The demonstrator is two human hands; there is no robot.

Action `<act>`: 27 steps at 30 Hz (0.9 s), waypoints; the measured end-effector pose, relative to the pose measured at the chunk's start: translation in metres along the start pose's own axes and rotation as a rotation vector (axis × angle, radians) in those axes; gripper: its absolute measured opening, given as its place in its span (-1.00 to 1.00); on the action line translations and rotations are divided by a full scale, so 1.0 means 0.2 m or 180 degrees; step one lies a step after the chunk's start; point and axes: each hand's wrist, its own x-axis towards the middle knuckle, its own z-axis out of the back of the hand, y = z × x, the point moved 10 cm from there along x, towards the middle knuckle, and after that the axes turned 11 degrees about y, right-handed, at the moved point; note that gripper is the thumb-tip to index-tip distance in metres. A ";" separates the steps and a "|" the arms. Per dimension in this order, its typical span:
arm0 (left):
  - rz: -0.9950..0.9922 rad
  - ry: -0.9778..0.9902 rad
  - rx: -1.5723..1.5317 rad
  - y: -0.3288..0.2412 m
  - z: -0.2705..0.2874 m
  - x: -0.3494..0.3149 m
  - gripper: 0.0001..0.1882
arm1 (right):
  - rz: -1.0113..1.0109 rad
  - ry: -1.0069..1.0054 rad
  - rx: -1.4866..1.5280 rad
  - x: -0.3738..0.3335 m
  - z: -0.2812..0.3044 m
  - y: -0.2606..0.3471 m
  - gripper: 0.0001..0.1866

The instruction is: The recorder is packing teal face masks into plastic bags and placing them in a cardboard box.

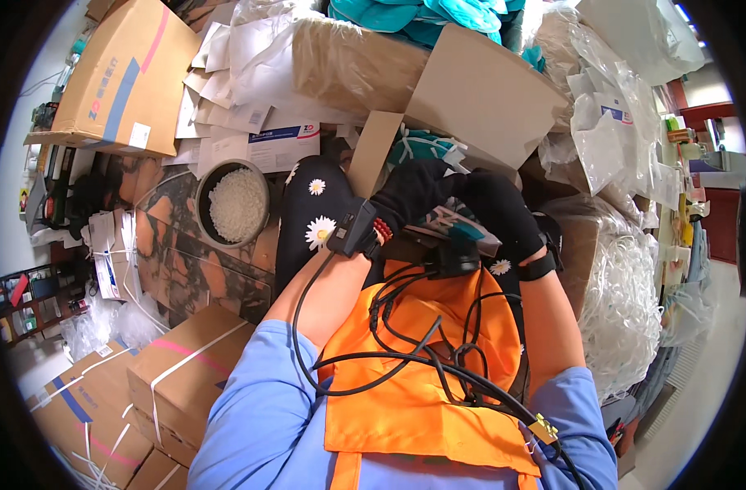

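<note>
My left hand (414, 194) and my right hand (502, 214), both in black gloves, meet over an open cardboard box (371, 155) between my knees. The fingers of both are curled inward, almost touching; what they grip, if anything, is hidden behind the gloves. Just beyond my left hand, a teal and white packet (422, 147) shows inside the box. Another printed packet (463, 224) in white, teal and dark colours lies below the hands, partly covered by them. A large box flap (483, 86) stands up on the far side.
A grey bucket of white pellets (236, 204) stands left of my knee. Beyond lie flattened white cartons (283, 149) and teal packets (422, 16). A bag of white strips (622, 302) is at right, taped boxes (189, 367) at lower left. Black cables (405, 357) cross my orange apron.
</note>
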 end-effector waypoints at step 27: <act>-0.0398 -0.1402 0.0164 0.03 0.15 -0.05 -0.78 | -0.0576 -0.1818 0.0456 -0.32 0.10 -0.25 -0.84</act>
